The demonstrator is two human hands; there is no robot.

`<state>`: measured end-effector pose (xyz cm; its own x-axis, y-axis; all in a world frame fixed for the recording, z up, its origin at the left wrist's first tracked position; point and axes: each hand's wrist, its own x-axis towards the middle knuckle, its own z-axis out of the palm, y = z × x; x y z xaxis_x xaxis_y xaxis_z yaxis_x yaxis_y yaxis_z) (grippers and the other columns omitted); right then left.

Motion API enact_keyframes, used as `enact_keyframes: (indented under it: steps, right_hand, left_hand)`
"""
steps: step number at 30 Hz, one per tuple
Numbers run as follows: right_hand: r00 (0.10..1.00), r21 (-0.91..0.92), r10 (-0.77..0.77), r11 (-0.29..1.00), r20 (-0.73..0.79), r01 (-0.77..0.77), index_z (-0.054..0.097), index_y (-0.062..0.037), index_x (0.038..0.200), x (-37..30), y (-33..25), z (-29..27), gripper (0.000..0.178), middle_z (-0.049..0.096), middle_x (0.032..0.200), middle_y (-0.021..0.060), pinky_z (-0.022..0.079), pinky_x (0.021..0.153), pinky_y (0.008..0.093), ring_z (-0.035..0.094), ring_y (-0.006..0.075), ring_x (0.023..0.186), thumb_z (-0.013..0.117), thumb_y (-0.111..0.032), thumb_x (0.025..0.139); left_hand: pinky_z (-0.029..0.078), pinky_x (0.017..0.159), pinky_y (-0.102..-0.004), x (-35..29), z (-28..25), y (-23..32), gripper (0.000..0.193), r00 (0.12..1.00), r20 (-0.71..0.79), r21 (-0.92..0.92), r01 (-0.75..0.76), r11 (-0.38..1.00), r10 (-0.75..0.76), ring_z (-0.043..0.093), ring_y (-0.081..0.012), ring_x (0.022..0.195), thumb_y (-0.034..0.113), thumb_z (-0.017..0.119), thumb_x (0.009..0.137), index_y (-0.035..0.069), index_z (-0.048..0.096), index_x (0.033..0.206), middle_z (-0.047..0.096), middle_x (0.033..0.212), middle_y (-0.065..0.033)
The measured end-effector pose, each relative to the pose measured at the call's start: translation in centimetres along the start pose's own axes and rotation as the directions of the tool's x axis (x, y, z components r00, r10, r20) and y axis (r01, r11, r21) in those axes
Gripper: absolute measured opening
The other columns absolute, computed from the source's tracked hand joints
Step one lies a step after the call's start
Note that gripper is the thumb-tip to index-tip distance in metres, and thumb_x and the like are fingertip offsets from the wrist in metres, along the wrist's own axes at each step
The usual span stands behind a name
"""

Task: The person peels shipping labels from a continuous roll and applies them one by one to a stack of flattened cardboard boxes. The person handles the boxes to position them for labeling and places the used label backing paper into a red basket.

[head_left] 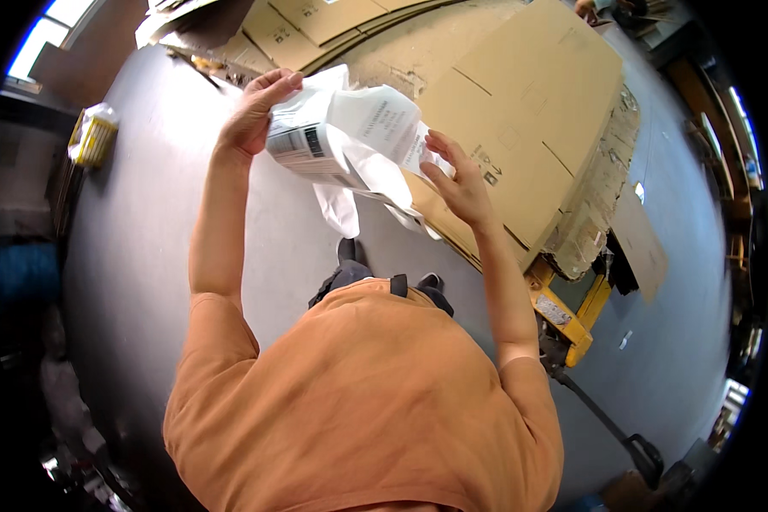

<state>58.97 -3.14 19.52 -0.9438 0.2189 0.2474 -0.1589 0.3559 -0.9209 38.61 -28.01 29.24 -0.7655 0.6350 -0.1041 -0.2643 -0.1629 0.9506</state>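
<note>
A long white strip of printed labels (380,119) stretches in loose folds between my hands, in front of me at the top centre. Its left part carries a dark barcode block, and a blank tail dangles below. My left hand (258,109) pinches the strip's left edge between thumb and fingers. At its right end, my right hand (462,181) grips the edge with thumb and fingertips, lower than the left. Beneath and beyond my right hand lies a stack of flat brown cardboard sheets (529,111); the strip overlaps its left side in this view.
A yellow pallet jack (563,316) with a black handle (644,456) sits under the cardboard at right. More flat cardboard (316,21) lies at the far end. A yellow basket (94,138) with white contents stands left. Another person's hand (585,8) shows at the far right.
</note>
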Motion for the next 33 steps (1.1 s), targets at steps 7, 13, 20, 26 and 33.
enact_keyframes:
  steps: [7, 13, 20, 26, 33]
  right_hand:
    - [0.96, -0.027, -0.071, 0.997, -0.272, 0.067, 0.051, -0.0014, 0.125, 7.5, -5.5, 5.7, 0.043, 0.061, 0.11, 0.0122, 0.043, 0.093, 0.0323, 0.057, 0.0229, 0.104, 0.064, -0.013, 0.085]
    - [0.975, -0.149, -0.003, 0.988, -0.222, -0.031, 0.046, -0.0104, 0.134, 10.4, -6.6, 3.6, 0.056, 0.063, 0.099, 0.0072, 0.044, 0.09, 0.0329, 0.059, 0.0206, 0.096, 0.067, -0.016, 0.083]
    - [0.969, 0.128, 0.243, 0.963, -0.034, -0.237, 0.059, -0.0058, 0.119, 11.5, -5.1, 0.1, 0.038, 0.063, 0.082, 0.0024, 0.049, 0.074, 0.0254, 0.058, 0.0094, 0.078, 0.062, 0.004, 0.082]
    - [0.903, 0.38, 0.327, 0.901, -0.278, -0.21, 0.061, -0.0001, 0.112, 11.6, -2.6, -1.3, 0.028, 0.066, 0.092, 0.0057, 0.052, 0.077, 0.0264, 0.062, 0.0113, 0.086, 0.059, 0.004, 0.085]
    - [0.608, -0.041, 0.173, 0.946, -0.775, -0.321, 0.067, -0.0002, 0.088, 10.0, 0.5, -1.2, 0.01, 0.065, 0.1, 0.011, 0.053, 0.072, 0.0282, 0.064, 0.0168, 0.084, 0.067, 0.003, 0.079]
  left_hand:
    - [0.044, 0.065, -0.0203, 6.8, -2.5, 0.2, 0.013, 0.982, 0.188, 0.056, -0.014, 0.998, 0.003, 0.054, -0.0049, 0.073, 0.016, 0.069, 0.083, 0.005, 0.062, 0.086, 0.06, 0.081, 0.0027]
    - [0.045, 0.066, -0.0199, 12.2, -3.3, 0.4, 0.014, 0.89, 0.453, 0.072, 0.017, 0.997, -0.048, 0.054, -0.0043, 0.074, 0.014, 0.068, 0.083, 0.004, 0.059, 0.084, 0.059, 0.083, 0.003]
    - [0.048, 0.071, -0.0216, 20.2, -1.3, -1.1, 0.012, 0.704, 0.652, 0.079, 0.305, 0.949, -0.281, 0.058, -0.0075, 0.08, 0.014, 0.062, 0.089, 0.004, 0.06, 0.095, 0.06, 0.091, 0.0001]
    - [0.049, 0.082, -0.0269, 25.8, 2.3, -1.6, 0.025, 0.527, 0.725, 0.279, 0.366, 0.888, -0.444, 0.059, -0.0123, 0.092, 0.018, 0.054, 0.093, 0.001, 0.061, 0.109, 0.062, 0.103, -0.0055]
    - [0.051, 0.078, -0.0263, 33.3, 7.7, -7.5, 0.024, 0.288, 0.741, 0.429, 0.493, 0.757, -0.607, 0.063, -0.0138, 0.086, 0.016, 0.053, 0.093, -0.002, 0.06, 0.106, 0.065, 0.094, -0.0071]
